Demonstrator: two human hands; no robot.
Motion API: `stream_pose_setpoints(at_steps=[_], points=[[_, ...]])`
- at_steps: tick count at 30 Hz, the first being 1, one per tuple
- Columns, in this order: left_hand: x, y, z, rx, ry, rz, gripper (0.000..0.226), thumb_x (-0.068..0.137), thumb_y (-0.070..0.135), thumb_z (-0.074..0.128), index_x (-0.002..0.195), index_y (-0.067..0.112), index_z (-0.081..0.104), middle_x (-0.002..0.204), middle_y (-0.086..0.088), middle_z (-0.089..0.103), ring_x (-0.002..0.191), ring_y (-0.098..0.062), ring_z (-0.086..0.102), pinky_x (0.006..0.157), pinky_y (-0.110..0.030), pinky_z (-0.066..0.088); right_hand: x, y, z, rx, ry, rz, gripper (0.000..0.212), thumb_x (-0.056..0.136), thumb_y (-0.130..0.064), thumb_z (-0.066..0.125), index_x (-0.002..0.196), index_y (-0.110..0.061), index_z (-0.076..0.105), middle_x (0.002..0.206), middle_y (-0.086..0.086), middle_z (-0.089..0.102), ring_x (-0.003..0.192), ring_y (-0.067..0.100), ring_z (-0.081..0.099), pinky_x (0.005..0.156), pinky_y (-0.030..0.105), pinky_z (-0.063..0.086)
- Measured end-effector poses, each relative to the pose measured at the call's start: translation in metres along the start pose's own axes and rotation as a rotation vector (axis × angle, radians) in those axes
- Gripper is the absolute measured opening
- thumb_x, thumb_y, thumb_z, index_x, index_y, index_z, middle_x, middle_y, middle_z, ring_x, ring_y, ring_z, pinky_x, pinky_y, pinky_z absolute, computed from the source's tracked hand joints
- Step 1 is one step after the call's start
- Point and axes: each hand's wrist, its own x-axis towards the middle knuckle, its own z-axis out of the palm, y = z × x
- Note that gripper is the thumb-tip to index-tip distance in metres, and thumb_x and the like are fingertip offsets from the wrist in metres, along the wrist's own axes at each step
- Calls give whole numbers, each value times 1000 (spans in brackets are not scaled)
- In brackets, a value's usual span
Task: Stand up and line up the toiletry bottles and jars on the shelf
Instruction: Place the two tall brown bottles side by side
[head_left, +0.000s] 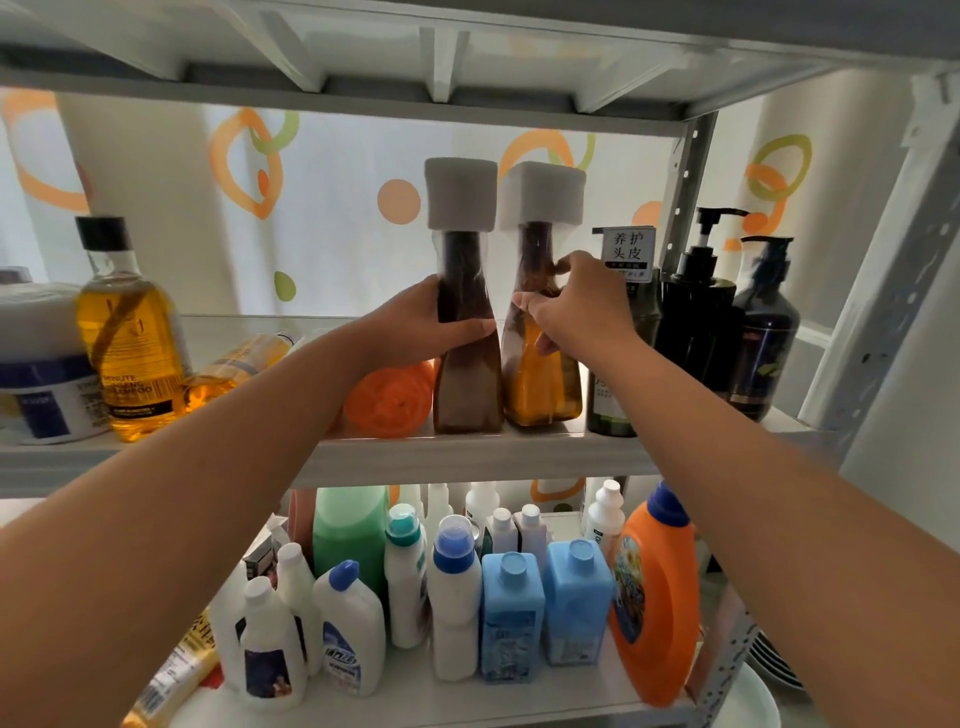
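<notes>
Two tall clear bottles with white square caps stand side by side on the middle shelf (467, 457). My left hand (431, 325) grips the waist of the brown-filled bottle (466, 395). My right hand (576, 306) holds the neck of the amber-filled bottle (545, 384) beside it. To their right stand a green bottle with a label tag (613, 400), a black pump bottle (696, 322) and a dark pump bottle (763, 332). An orange bottle (387, 400) and a small amber bottle (234, 364) lie on their sides at the left. An upright amber shampoo bottle (130, 332) stands further left.
A white and blue jar (41, 374) sits at the shelf's left end. The lower shelf holds several white, blue, green and orange cleaning bottles (511, 618). Metal uprights (685, 182) frame the right side. A patterned curtain hangs behind.
</notes>
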Motion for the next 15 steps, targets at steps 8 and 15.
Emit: stream_pose_setpoints(at_steps=[8,15], points=[[4,1,3,2,-53,-5,40,85,39,64,117,22,48,98,10,58,88,-6,57,64,-13,42,-19,12,4,90,80,-81,51,84,-41,64,122,-12,47,104,8,63,86,27,65,77,38,57],[4,3,9,12,-5,-43,66,77,44,71,129,19,41,111,6,54,103,-16,56,79,-25,47,-42,17,3,87,188,-217,53,90,-34,59,132,-6,44,113,12,62,101,25,61,82,21,44]])
